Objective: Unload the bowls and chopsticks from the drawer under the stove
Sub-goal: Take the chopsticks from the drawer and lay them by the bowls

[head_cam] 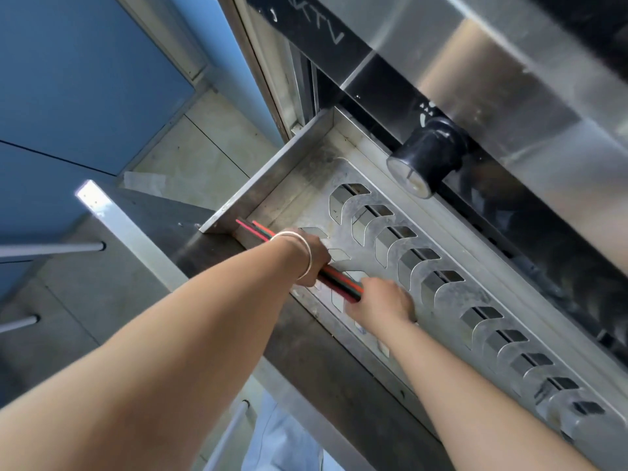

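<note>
— Both forearms fill the foreground, reaching down into the pulled-out metal drawer (272, 171). What is the left hand (314, 258) doing?

— It wears two thin silver bangles (299, 253) at the wrist, and its grip is closed around a bundle of chopsticks (339, 283). Red, black and green sticks show on either side of the fist: one end pokes out past the wrist toward the drawer's near left corner, the other points toward the right hand (380, 304).

— And the right hand?

— It rests low on the drawer floor, just beside the free end of the bundle, fingers curled downward. Whether its grip is pinching anything, I cannot tell; the back of the hand hides the fingertips.

— Any bowls?

— None that I can make out. The drawer floor is a perforated steel plate with a row of curved slotted tabs (421, 263) running along its far side, and flat cut-outs near the hands.

— What sits above the drawer?

— A black stove knob (424, 158) sticks out from the steel front panel, right over the drawer's back edge. To the left stand blue cabinet doors (68, 79) and a tiled floor (190, 154).
</note>
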